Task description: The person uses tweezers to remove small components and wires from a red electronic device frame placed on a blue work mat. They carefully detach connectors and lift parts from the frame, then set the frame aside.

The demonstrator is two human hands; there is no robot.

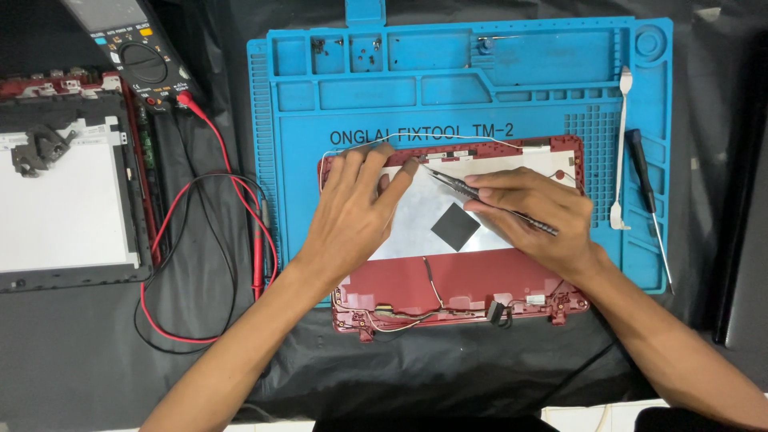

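Right hand (534, 214) clamped on tweezers (480, 198), tips at 10 o'clock | left hand (352, 210) spread flat, fingers apart, pinning red laptop lid (464, 276) (on blue mat (528, 88)) | keep your tips low near the white wire (352, 146); press steadily.
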